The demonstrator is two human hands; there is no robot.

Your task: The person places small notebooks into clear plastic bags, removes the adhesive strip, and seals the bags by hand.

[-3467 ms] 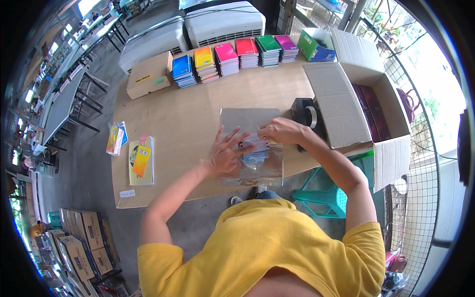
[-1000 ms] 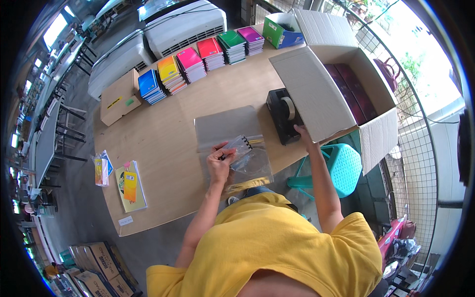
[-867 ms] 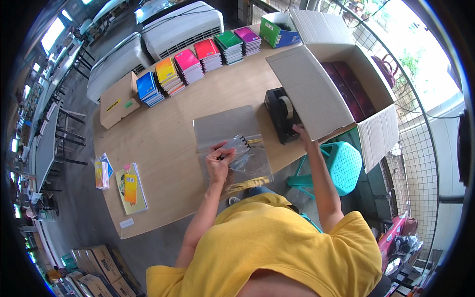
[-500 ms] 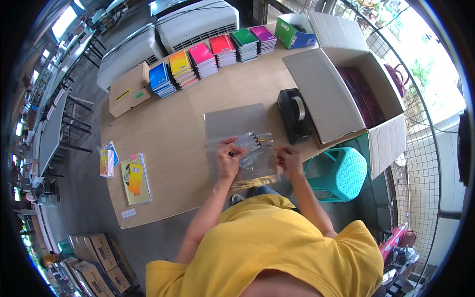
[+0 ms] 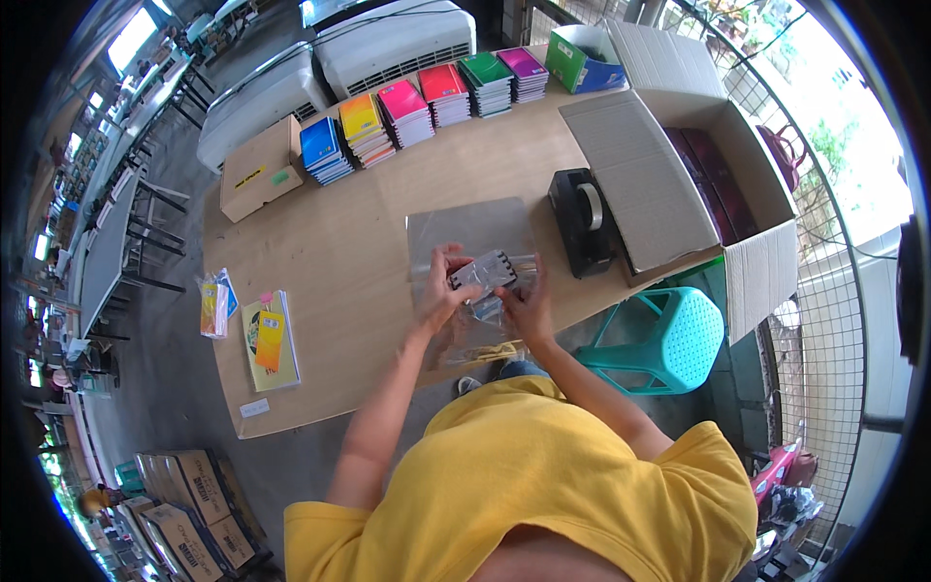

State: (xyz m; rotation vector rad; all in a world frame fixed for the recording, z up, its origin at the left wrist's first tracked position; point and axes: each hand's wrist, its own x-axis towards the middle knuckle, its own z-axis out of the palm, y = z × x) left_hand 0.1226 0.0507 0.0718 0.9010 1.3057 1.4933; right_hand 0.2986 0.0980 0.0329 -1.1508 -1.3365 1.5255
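Over the grey sheet [image 5: 461, 228] at the table's near edge, my left hand [image 5: 444, 293] grips a small spiral notebook [image 5: 482, 273] by its left side. Its plain grey face and black binding coils show through clear plastic. My right hand [image 5: 527, 308] is at the notebook's lower right corner, thumb and fingers closed on the clear plastic film [image 5: 485, 308]. Loose folds of this film hang below the notebook. Right of the sheet stands a black tape dispenser [image 5: 580, 233] with a roll of tape.
Stacks of coloured notebooks [image 5: 402, 112] line the far edge, between a closed carton [image 5: 257, 175] and a green-blue box [image 5: 582, 63]. A large open carton [image 5: 640, 184] stands at right, a turquoise stool [image 5: 669, 339] below it. Left lie a yellow book [image 5: 286, 359] and wrapped packs [image 5: 213, 310].
My right hand has come in from the right to the notebook's lower corner. The notebook now lies flatter and more fully in view between both hands.
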